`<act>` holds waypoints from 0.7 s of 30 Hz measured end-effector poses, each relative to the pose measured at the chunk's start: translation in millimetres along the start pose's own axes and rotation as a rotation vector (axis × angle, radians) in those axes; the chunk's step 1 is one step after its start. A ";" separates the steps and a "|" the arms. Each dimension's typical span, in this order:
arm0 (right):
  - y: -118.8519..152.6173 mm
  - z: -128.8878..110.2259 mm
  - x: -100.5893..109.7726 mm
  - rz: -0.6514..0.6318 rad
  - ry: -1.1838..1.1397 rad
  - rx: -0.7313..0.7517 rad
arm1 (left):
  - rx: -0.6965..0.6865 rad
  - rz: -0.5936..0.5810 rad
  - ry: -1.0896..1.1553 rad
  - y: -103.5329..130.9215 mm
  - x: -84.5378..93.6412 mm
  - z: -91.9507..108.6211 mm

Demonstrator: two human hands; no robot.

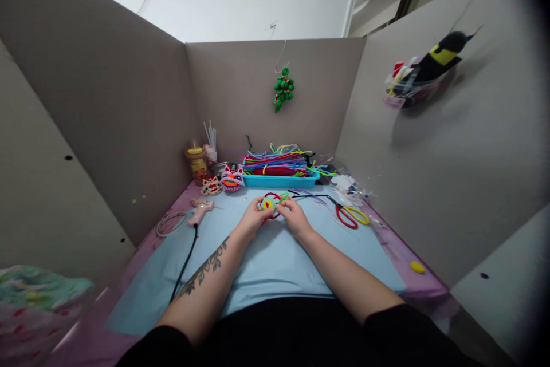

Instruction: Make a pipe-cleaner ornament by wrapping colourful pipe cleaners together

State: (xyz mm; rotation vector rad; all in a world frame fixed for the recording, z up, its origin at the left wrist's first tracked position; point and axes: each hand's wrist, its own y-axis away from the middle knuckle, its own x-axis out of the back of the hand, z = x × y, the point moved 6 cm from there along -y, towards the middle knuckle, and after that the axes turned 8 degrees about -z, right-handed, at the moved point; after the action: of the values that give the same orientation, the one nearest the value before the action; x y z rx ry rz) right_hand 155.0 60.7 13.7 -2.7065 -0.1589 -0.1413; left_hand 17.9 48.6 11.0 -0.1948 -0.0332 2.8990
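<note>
Over the middle of the blue mat, my left hand (254, 213) is closed on a small round pipe-cleaner piece (268, 205) with a yellow and red centre and a pale green rim. Red loops stick out around it. My right hand (294, 216) pinches at its right edge, where a bright green pipe cleaner (283, 197) shows near the fingertips. The fingers cover part of the piece. To the right lie scissors (347, 217) with one red and one yellow handle, blades pointing toward my right hand.
A blue tray (281, 181) heaped with pipe cleaners stands behind my hands. Two lion-head pieces (232, 178) sit left of it. A pink glue gun (200, 211) with a black cord lies at left. Partition walls enclose the table; a yellow disc (416, 267) lies at right.
</note>
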 end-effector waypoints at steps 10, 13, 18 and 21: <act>-2.8 14.9 -1.2 0.040 -0.196 -0.093 | 0.032 0.100 0.076 -0.1 7.7 3.8; -3.9 23.8 -5.1 0.015 -0.377 -0.186 | -0.051 0.197 -0.016 -2.9 17.9 6.4; -3.9 29.4 -7.5 0.018 -0.546 -0.257 | -0.268 0.267 -0.164 -5.1 23.4 14.7; -3.7 29.7 -7.2 0.016 -0.552 -0.264 | -0.301 0.257 -0.201 -3.5 21.1 18.1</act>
State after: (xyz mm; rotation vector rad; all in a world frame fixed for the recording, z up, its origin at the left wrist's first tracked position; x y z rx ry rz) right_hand 149.6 75.8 -12.5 -2.9380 -0.2963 0.6375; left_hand -4.0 56.8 26.3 0.0469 -0.5169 3.1443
